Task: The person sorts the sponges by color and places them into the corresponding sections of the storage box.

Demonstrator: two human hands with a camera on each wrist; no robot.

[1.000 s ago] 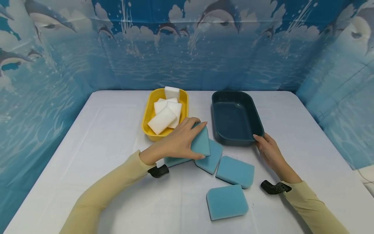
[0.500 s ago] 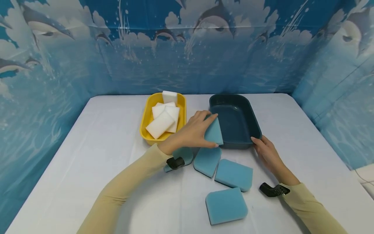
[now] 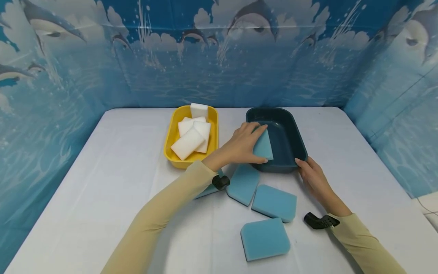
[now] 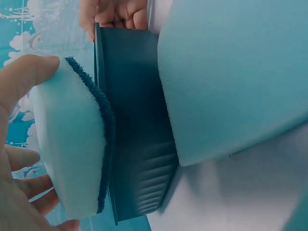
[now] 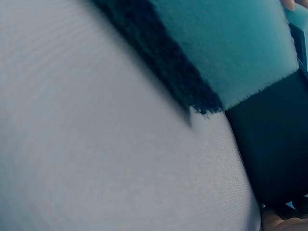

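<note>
My left hand point(image 3: 243, 144) holds a light-blue sponge point(image 3: 263, 146) between thumb and fingers, over the left side of the dark teal tray point(image 3: 289, 144). In the left wrist view the held sponge point(image 4: 72, 144) shows a dark scouring layer on one face, beside the tray's ribbed wall point(image 4: 139, 120). My right hand point(image 3: 316, 179) grips the tray's near right corner, thumb on the rim. Several more blue sponges lie on the table in front of the tray, among them one sponge point(image 3: 275, 201) near the middle and another sponge point(image 3: 265, 239) nearest to me. One is partly hidden under my left wrist.
Left of the teal tray stands a yellow tray point(image 3: 167, 152) with several white sponges point(image 3: 188, 142) piled in it. A white cloth point(image 3: 137, 152) covers the table. Behind it hangs a blue dolphin-print curtain point(image 3: 171, 83).
My left hand has carried the blue sponge rightward and away from me, from above the loose sponges to over the teal tray. My right hand has kept its grip on the corner.
</note>
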